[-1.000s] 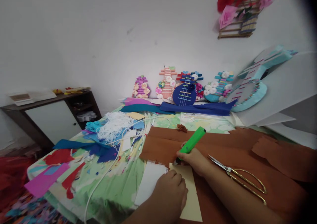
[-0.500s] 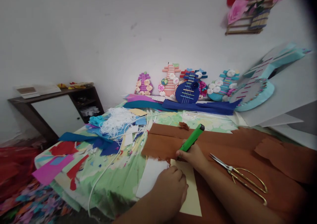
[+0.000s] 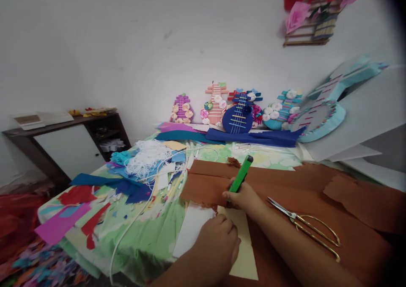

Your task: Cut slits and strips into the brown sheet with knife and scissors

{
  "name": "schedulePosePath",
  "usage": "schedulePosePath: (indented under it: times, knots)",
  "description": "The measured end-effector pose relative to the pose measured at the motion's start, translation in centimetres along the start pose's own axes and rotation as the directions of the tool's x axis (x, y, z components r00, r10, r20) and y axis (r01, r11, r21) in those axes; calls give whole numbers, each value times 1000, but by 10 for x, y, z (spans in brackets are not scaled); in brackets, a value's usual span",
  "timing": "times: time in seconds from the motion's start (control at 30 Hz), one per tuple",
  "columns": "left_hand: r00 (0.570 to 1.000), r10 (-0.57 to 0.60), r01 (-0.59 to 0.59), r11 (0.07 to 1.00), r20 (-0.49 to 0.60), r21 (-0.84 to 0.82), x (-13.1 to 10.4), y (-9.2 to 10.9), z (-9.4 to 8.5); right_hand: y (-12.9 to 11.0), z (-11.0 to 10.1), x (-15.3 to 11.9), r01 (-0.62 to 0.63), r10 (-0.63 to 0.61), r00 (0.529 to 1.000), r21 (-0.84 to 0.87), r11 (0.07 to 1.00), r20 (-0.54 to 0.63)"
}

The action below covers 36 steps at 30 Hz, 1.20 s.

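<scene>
My right hand [image 3: 241,196] is closed around a green utility knife [image 3: 241,173] with a black end, tilted with its lower tip down by the top edge of a cream card [image 3: 245,253]. That tip is hidden behind my fingers. My left hand [image 3: 218,241] has its fingers curled and presses on the cream card, close below the right hand; its fingertips are hidden. A white sheet [image 3: 190,227] lies under and left of the left hand. Both rest over large brown paper [image 3: 209,187]. Right of my right forearm lie scissors [image 3: 296,217] with gold handles, partly spread.
White yarn [image 3: 147,158] and colored paper scraps [image 3: 63,221] cover the table's left side. A white cord [image 3: 130,225] runs over the front edge. Paper-covered lute shapes [image 3: 239,117] stand against the wall; a larger light-blue one [image 3: 330,120] leans at right. A low cabinet [image 3: 66,151] is at left.
The green utility knife stands slightly more upright and has shifted a little left. The left hand keeps its place on the card. The whole view has shifted slightly.
</scene>
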<state>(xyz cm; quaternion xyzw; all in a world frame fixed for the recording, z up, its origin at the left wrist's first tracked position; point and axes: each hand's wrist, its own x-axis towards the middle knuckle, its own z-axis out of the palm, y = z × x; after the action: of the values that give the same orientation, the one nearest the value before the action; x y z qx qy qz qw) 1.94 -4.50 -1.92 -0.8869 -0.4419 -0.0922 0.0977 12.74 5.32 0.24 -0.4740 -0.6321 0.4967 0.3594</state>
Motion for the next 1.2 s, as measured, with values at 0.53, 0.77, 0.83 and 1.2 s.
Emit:
schedulePosePath:
  times: [0.53,0.77,0.83,1.2]
  knots:
    - [1000,20,-20,999,17,26,2,-1,0,0,-15,-6,86,-82,981,-17,996,178]
    - [995,33,-41,996,95,81,5,2,-11,-1,-15,-8,14,-57,971,183,983,234]
    - [996,29,-36,996,83,80,5,2,-10,0,-11,-7,-26,-32,975,254,967,221]
    - [999,-18,17,1000,48,24,3,0,-5,12,-11,-6,-20,-25,970,186,982,240]
